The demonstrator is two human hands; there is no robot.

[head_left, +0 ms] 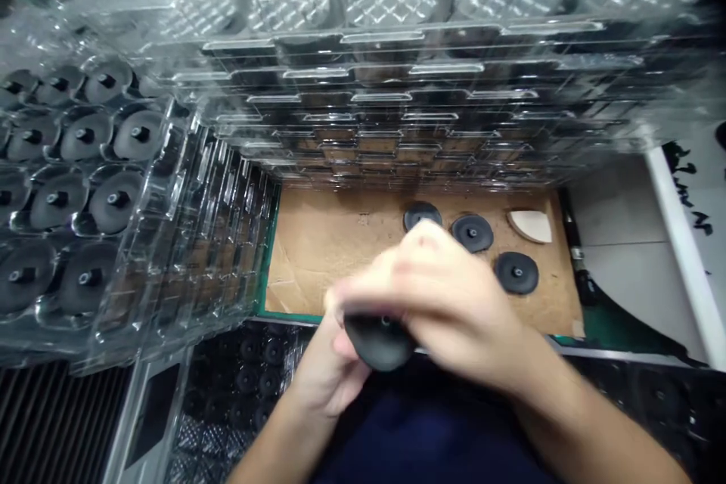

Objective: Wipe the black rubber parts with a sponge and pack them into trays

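Left hand (334, 374) and right hand (454, 287) hold a disc (381, 346) near illegibly marked cardboard (326, 249).

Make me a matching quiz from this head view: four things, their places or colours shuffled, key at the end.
Things
1. Held black disc
2. Pale wedge-shaped piece
3. Cardboard sheet
4. Clear tray with rows of dark discs

Places and colours
A. Tan, lying flat in the middle of the view
B. At the left side of the view
C. In the left hand, with the blurred right hand over its upper part
D. Near the right end of the cardboard sheet

Pairs: 1-C, 2-D, 3-A, 4-B
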